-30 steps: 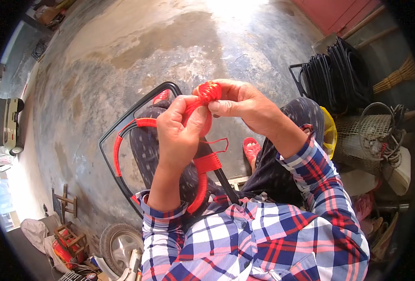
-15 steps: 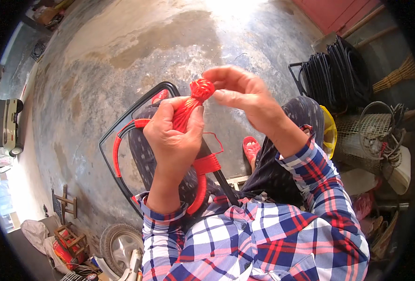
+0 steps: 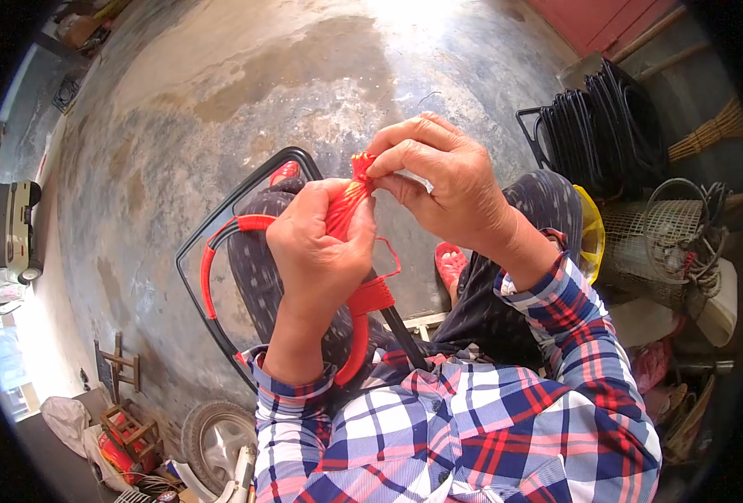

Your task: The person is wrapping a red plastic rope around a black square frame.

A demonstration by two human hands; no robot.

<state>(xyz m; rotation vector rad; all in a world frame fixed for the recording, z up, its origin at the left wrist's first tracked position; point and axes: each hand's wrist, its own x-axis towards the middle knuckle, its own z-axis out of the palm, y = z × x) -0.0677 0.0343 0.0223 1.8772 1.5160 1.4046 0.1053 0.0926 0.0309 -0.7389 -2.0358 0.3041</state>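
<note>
A bundle of red cord [image 3: 348,211] is gathered in my left hand [image 3: 319,243], whose fingers are closed round its lower part. My right hand [image 3: 447,180] pinches the bundle's upper end at its narrow neck, thumb and fingertips together. From the bundle a loose red strand hangs down toward a black metal frame [image 3: 291,154] resting across my left leg. Red cord is wound tightly round parts of that frame, with a thick red wrapping [image 3: 370,296] just below my left hand. My fingers hide much of the bundle.
Folded black frames [image 3: 594,126] stand at the right, near a straw broom [image 3: 711,134] and a wire mesh cage [image 3: 640,226]. A yellow plastic object [image 3: 589,235] is beside my right knee. At lower left are a wheel [image 3: 220,440] and a small wooden stool [image 3: 132,436].
My right hand has closed from a loose, moving pose to a pinch on the top of the red cord bundle. The left hand has shifted slightly right and down, still gripping it.
</note>
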